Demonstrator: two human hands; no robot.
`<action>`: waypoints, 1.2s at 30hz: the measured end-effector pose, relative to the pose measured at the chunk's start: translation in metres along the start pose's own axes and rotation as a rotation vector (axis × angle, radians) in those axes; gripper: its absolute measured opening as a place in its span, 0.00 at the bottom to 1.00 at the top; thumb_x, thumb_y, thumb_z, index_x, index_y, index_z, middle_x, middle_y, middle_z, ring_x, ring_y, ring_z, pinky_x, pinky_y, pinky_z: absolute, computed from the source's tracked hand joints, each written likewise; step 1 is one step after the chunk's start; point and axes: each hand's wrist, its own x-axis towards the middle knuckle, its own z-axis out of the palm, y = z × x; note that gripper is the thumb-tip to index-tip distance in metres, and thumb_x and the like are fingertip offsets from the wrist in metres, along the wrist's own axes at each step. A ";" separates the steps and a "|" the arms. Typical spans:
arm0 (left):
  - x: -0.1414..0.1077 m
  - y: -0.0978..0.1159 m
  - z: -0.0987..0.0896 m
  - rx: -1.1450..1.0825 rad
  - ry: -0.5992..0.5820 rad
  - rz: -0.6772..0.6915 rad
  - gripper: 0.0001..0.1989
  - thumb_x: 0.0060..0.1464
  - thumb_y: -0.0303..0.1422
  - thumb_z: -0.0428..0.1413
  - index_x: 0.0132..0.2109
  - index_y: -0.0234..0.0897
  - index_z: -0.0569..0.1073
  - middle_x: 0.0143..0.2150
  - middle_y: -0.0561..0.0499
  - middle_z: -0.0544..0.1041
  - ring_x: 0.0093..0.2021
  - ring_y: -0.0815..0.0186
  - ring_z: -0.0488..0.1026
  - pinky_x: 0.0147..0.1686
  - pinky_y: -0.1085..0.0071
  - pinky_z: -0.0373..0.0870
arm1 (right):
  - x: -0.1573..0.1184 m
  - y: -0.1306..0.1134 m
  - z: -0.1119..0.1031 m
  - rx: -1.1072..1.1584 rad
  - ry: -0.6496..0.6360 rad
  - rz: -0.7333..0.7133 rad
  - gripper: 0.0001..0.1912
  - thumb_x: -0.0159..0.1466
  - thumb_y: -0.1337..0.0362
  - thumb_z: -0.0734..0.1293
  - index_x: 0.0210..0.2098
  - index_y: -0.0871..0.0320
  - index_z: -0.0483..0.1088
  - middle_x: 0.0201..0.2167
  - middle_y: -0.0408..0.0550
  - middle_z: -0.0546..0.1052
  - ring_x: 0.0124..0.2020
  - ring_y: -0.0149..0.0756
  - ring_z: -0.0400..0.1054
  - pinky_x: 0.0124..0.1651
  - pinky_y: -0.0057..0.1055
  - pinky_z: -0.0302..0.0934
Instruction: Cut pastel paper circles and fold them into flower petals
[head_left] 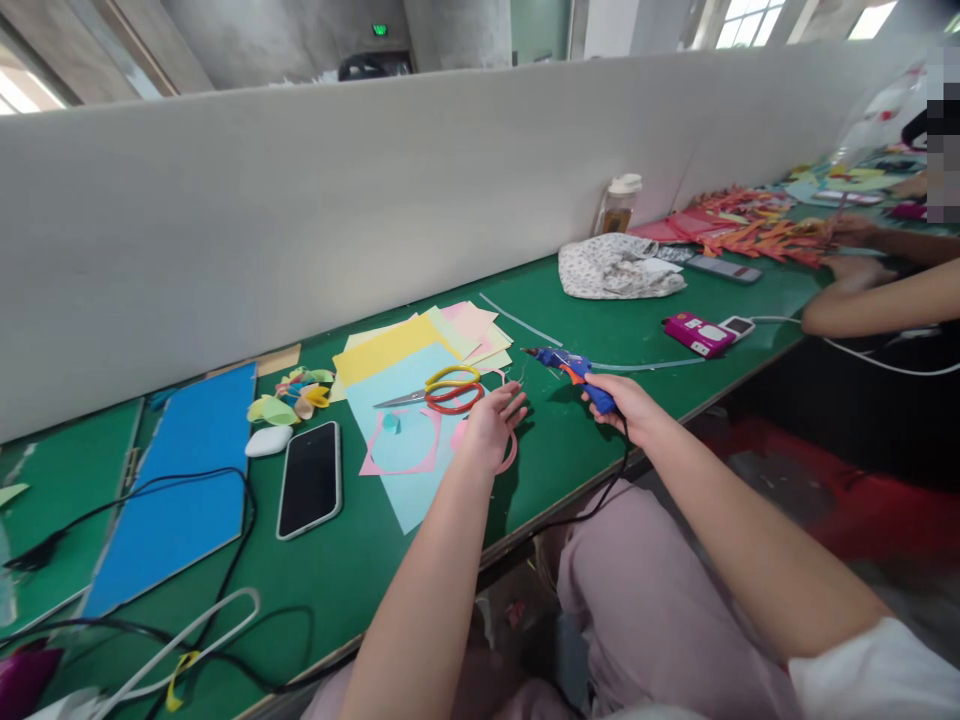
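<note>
My right hand is wrapped round the handle of a blue hot glue gun with an orange trigger, its nozzle pointing left above the table. My left hand is palm up with its fingers stretched out. A pink paper ring shows around that hand, partly hidden by it; I cannot tell whether they touch. Left of the hand, scissors with yellow and red handles lie on a light blue sheet. A pink paper piece with a round hole lies there too, with a small teal scrap.
On the green table are coloured sheets, a phone, a white case, paper petals, a blue board and cables. Rightward are glue sticks, a magenta box, a cloth bag and another person's arm.
</note>
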 end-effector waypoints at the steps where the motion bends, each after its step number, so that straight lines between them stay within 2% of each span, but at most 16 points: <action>1: 0.000 0.000 0.000 0.019 0.001 0.012 0.18 0.60 0.37 0.54 0.54 0.35 0.68 0.53 0.44 0.71 0.49 0.60 0.72 0.46 0.57 0.72 | -0.001 -0.001 0.000 0.008 -0.001 -0.009 0.13 0.67 0.60 0.64 0.47 0.61 0.69 0.41 0.48 0.75 0.35 0.33 0.72 0.36 0.33 0.70; 6: 0.000 0.002 0.002 0.117 -0.061 0.131 0.18 0.60 0.38 0.54 0.54 0.34 0.69 0.53 0.44 0.71 0.49 0.60 0.72 0.47 0.56 0.72 | -0.005 -0.004 0.002 0.056 -0.038 -0.048 0.09 0.68 0.62 0.64 0.39 0.63 0.69 0.27 0.40 0.72 0.19 0.22 0.63 0.20 0.20 0.60; 12: -0.001 0.000 0.002 0.338 -0.063 0.373 0.16 0.59 0.36 0.55 0.52 0.35 0.70 0.58 0.43 0.69 0.56 0.56 0.68 0.54 0.51 0.67 | -0.007 -0.005 0.005 0.128 -0.101 -0.069 0.07 0.62 0.65 0.68 0.29 0.62 0.69 0.20 0.42 0.73 0.12 0.22 0.61 0.11 0.18 0.56; 16: 0.001 -0.001 0.002 0.483 -0.088 0.438 0.15 0.59 0.35 0.56 0.52 0.35 0.71 0.60 0.43 0.68 0.59 0.55 0.65 0.57 0.49 0.62 | -0.008 -0.006 0.008 0.160 -0.115 -0.070 0.06 0.61 0.67 0.67 0.29 0.63 0.70 0.19 0.43 0.73 0.12 0.23 0.62 0.11 0.18 0.58; 23: 0.002 -0.002 -0.001 0.801 -0.009 0.441 0.18 0.60 0.38 0.54 0.55 0.35 0.68 0.55 0.43 0.70 0.51 0.58 0.71 0.49 0.54 0.71 | -0.012 -0.010 0.008 0.236 -0.106 -0.086 0.05 0.60 0.69 0.67 0.27 0.62 0.70 0.18 0.43 0.74 0.12 0.24 0.62 0.10 0.18 0.59; 26: 0.000 -0.003 -0.003 1.039 0.010 0.452 0.17 0.60 0.38 0.54 0.54 0.36 0.69 0.54 0.43 0.71 0.50 0.59 0.71 0.48 0.55 0.71 | -0.020 -0.016 0.008 0.317 -0.087 -0.109 0.05 0.60 0.70 0.67 0.28 0.60 0.69 0.19 0.41 0.74 0.16 0.24 0.67 0.15 0.17 0.66; 29: -0.001 -0.006 -0.004 1.279 -0.036 0.476 0.17 0.60 0.38 0.53 0.54 0.36 0.69 0.54 0.43 0.71 0.50 0.60 0.72 0.48 0.56 0.71 | -0.029 -0.023 0.009 0.414 -0.096 -0.119 0.06 0.61 0.69 0.66 0.28 0.59 0.67 0.21 0.39 0.73 0.19 0.24 0.69 0.24 0.20 0.72; 33: -0.007 -0.009 -0.001 1.510 -0.136 0.521 0.16 0.60 0.37 0.54 0.53 0.36 0.70 0.56 0.43 0.70 0.53 0.58 0.70 0.52 0.53 0.69 | -0.038 -0.027 0.011 0.490 -0.184 -0.091 0.04 0.60 0.66 0.67 0.29 0.59 0.69 0.21 0.39 0.71 0.16 0.23 0.64 0.18 0.19 0.67; 36: -0.014 -0.009 0.003 1.610 -0.178 0.565 0.15 0.58 0.33 0.55 0.53 0.39 0.73 0.61 0.41 0.67 0.63 0.51 0.61 0.60 0.48 0.59 | -0.039 -0.025 0.013 0.542 -0.260 -0.097 0.06 0.59 0.64 0.68 0.28 0.59 0.68 0.21 0.38 0.70 0.16 0.22 0.61 0.18 0.18 0.64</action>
